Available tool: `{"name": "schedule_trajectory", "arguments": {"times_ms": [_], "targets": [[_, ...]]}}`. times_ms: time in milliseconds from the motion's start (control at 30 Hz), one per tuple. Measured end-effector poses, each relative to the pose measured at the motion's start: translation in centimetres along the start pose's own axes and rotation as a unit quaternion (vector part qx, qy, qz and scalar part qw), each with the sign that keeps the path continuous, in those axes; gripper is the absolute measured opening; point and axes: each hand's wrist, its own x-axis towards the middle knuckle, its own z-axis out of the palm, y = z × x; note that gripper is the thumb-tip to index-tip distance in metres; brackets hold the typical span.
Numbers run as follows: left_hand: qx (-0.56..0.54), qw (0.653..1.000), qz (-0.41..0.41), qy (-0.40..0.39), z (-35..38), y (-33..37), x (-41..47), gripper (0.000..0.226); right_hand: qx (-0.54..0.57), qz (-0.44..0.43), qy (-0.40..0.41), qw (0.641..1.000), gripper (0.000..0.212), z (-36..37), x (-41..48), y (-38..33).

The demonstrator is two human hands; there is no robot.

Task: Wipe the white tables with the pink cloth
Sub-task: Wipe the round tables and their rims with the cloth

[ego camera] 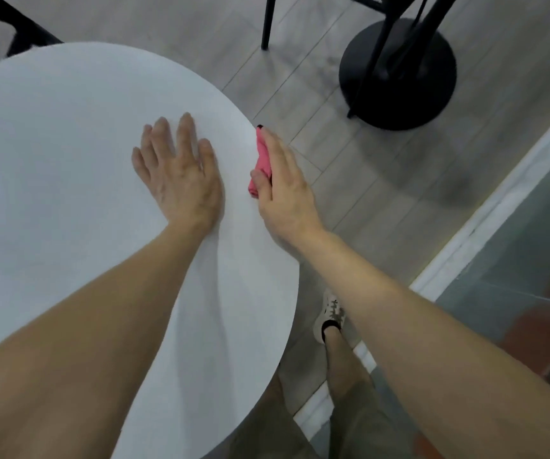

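A round white table fills the left half of the view. My left hand lies flat on its top with the fingers spread and straight. At the table's right rim, my right hand holds the pink cloth against the edge, with the thumb hooked round the cloth and the fingers stretched over it. Most of the cloth is hidden under that hand.
A black round pedestal base with black legs stands on the grey plank floor at the upper right. A black chair leg is at the top centre. My own leg and shoe stand just right of the table. A white sill runs diagonally at right.
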Motion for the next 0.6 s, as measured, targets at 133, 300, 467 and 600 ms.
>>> {"name": "schedule_trajectory", "arguments": {"times_ms": [133, 300, 467, 600], "targets": [[0.017, 0.999, -0.020, -0.019, 0.1, 0.8, -0.4, 0.053, 0.037, 0.027, -0.031, 0.998, 0.067, -1.2, -8.0, 1.4], [0.034, 0.999, -0.029, -0.025, -0.2, 1.2, -0.1, 0.053, 0.032, 0.018, -0.067, 0.997, 0.066, -1.3, 0.3, 0.0], [0.053, 0.998, -0.031, -0.023, -0.1, 1.1, -0.1, 0.055, -0.034, -0.060, -0.137, 0.988, 0.063, 1.1, 12.5, -3.2], [0.042, 0.998, -0.033, -0.031, -0.1, 1.0, -0.2, 0.055, 0.007, -0.042, -0.144, 0.989, 0.066, -1.5, 6.0, -1.1]]}}
